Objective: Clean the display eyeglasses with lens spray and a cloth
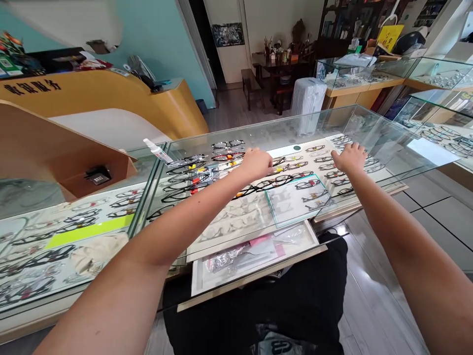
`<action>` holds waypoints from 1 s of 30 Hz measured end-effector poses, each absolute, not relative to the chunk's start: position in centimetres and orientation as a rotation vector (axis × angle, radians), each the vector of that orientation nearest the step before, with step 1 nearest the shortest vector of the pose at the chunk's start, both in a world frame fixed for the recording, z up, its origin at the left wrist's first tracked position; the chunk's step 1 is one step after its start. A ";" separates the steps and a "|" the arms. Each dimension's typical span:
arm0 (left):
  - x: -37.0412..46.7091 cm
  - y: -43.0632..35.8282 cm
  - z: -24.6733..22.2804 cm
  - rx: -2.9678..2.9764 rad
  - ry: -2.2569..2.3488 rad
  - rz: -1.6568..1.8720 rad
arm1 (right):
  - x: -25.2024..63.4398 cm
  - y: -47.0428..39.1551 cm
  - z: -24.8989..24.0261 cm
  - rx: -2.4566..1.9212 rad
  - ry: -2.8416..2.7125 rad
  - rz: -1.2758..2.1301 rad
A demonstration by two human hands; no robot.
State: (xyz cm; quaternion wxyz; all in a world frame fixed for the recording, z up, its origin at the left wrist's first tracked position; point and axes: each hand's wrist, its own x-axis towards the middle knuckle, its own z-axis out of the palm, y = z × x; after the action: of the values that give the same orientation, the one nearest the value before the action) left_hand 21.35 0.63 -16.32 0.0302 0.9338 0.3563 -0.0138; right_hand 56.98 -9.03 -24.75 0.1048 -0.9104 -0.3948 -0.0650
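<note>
A: Identifying the items near the hands first: what are they, and where?

B: Eyeglass frames (277,181), in rows under the clear glass of the surface (281,138). Some lie between and nearer than the hands. Contact with the glass cannot be confirmed for either hand.

A: State of each grip?

B: Left grip (256,163): fingers curled, underside hidden; cannot tell whether they meet or enclose anything. Right grip (350,158): fingers and thumb apart, nothing seen in it.

A: Expected handling of the frames?

B: Judged light and fairly stiff, with thin, fragile temples. Take hold at the bridge or both hinge corners; avoid the lenses, which would be slippery and smear readily. Treat the glass as rigid, smooth and breakable at its edges.

A: Containers?

B: The display case holds the frames on pale trays. The teal-edged panel (288,212) sits at the near side, with several frames seen within its outline. Below, the drawer (251,280) stands open, containing clear plastic packets (229,259) and pink pieces (258,240). The left-hand case holds further frames (55,255) and a pale cloth (96,251).
</note>
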 end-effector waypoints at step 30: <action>14.0 -14.6 -13.8 2.030 0.328 -0.011 | 57.1 -8.7 -23.9 -2.717 -1.134 -0.193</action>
State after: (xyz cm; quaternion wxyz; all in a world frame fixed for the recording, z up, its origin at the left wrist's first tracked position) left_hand 14.01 -14.61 -13.78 0.5166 0.8453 0.1367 -0.0047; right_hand 57.11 -8.66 -23.88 0.0953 -0.9167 -0.3826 -0.0652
